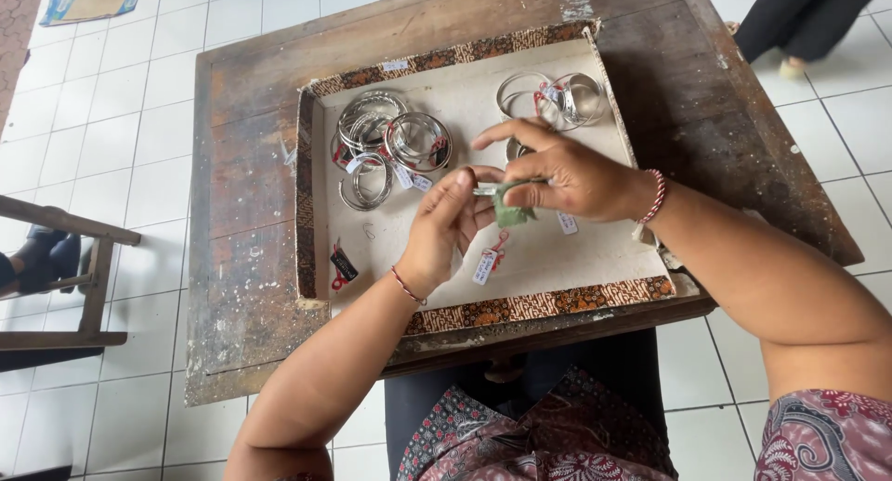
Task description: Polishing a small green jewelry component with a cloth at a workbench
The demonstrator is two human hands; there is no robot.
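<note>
Both hands (506,202) pinch one green cloth (511,207) around one bangle (485,190).

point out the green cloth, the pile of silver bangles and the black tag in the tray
small green cloth (510,210), head view, its lower fold
pile of silver metal bangles (390,139), head view, pile's middle
small black tag (344,264), head view, its centre
</note>
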